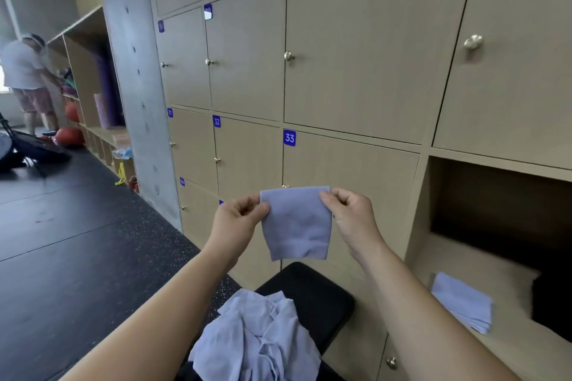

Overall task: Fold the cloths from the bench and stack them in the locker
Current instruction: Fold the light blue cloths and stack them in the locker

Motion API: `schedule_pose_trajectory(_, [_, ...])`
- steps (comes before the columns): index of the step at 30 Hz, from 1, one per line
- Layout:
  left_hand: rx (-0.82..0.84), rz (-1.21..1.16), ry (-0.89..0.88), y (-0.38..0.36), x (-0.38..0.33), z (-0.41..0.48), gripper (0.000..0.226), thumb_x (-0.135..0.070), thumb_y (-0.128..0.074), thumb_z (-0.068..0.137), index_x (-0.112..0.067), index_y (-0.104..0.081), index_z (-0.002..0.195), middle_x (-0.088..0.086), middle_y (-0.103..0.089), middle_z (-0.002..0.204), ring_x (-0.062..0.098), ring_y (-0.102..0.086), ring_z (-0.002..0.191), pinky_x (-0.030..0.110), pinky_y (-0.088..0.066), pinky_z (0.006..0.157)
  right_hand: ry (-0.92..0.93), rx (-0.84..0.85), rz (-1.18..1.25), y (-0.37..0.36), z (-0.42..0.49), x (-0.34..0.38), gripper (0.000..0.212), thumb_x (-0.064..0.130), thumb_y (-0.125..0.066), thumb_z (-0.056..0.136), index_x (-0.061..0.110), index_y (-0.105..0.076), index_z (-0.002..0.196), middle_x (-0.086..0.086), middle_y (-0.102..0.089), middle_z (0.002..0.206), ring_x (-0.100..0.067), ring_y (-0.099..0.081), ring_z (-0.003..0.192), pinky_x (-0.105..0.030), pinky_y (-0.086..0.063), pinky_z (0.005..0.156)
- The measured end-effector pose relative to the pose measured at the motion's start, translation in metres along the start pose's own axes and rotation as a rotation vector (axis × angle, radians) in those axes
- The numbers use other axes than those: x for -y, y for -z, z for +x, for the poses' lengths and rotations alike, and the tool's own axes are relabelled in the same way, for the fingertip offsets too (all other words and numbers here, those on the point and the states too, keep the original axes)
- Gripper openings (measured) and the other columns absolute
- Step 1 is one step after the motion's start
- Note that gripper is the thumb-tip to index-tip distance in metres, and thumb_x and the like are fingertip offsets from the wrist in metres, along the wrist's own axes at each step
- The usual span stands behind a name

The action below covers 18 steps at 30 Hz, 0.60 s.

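Observation:
A light blue cloth, folded over, hangs in the air in front of locker 33. My left hand pinches its top left corner and my right hand pinches its top right corner. Below them a heap of crumpled light blue cloths lies on the black bench. At the right, an open locker holds a stack of folded blue cloths on its floor.
A wall of closed beige locker doors with knobs fills the view ahead. A concrete pillar stands at the left. Far left, another person stands by open shelves with balls and mats. The floor is dark rubber.

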<state>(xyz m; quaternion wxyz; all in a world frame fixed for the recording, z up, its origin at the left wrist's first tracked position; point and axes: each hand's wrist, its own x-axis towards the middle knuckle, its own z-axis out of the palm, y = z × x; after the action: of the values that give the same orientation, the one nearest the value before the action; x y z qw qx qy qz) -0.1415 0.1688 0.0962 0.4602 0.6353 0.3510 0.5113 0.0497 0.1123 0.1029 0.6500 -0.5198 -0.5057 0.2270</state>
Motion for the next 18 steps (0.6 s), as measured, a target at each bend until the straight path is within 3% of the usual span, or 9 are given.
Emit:
schedule_pose_trajectory(3, [0.007, -0.041, -0.016, 0.001, -0.013, 0.005, 0.013, -0.010, -0.063, 0.093, -0.008, -0.074, 0.098, 0.006, -0.076, 0.095, 0.013, -0.070, 0.090, 0.024, -0.052, 0.082, 0.010, -0.009, 0.038, 0.004, 0.006, 0.014, 0.036, 0.019, -0.062, 0.091, -0.014, -0.053, 0.080, -0.008, -0.047, 0.071, -0.017, -0.042, 0.067, -0.032, -0.037, 0.064])
schedule_pose_trajectory(9, [0.028, -0.066, -0.062, -0.002, -0.038, 0.014, 0.017, -0.020, -0.061, 0.096, -0.010, -0.074, 0.093, -0.001, -0.076, 0.088, 0.007, -0.067, 0.082, 0.023, -0.049, 0.082, 0.012, -0.027, 0.095, 0.008, 0.012, 0.040, 0.024, 0.013, -0.063, 0.091, -0.008, -0.064, 0.078, -0.007, -0.057, 0.071, -0.016, -0.050, 0.067, -0.031, -0.043, 0.066])
schedule_pose_trajectory(12, [0.028, -0.105, -0.077, -0.004, -0.049, 0.017, 0.016, -0.016, -0.060, 0.096, -0.012, -0.072, 0.087, -0.006, -0.073, 0.077, 0.005, -0.066, 0.073, 0.028, -0.051, 0.079, 0.027, -0.032, 0.081, 0.009, 0.014, 0.053, 0.018, 0.011, -0.064, 0.089, 0.006, -0.068, 0.072, -0.001, -0.064, 0.069, -0.014, -0.055, 0.065, -0.028, -0.046, 0.065])
schedule_pose_trajectory(14, [0.017, -0.139, -0.071, -0.007, -0.057, 0.019, 0.016, -0.016, -0.060, 0.096, -0.010, -0.072, 0.087, 0.001, -0.074, 0.085, 0.012, -0.068, 0.080, 0.032, -0.056, 0.081, 0.039, -0.043, 0.083, 0.010, 0.016, 0.059, 0.019, 0.010, -0.065, 0.089, 0.011, -0.067, 0.070, -0.003, -0.064, 0.070, -0.016, -0.054, 0.066, -0.029, -0.046, 0.066])
schedule_pose_trajectory(18, [0.021, -0.191, -0.058, -0.012, -0.068, 0.020, 0.020, -0.023, -0.060, 0.097, -0.010, -0.072, 0.089, 0.003, -0.068, 0.084, 0.017, -0.061, 0.079, 0.032, -0.051, 0.076, 0.049, -0.070, 0.114, 0.012, 0.019, 0.063, 0.015, 0.010, -0.064, 0.089, -0.001, -0.067, 0.079, -0.010, -0.061, 0.073, -0.018, -0.052, 0.068, -0.032, -0.044, 0.066])
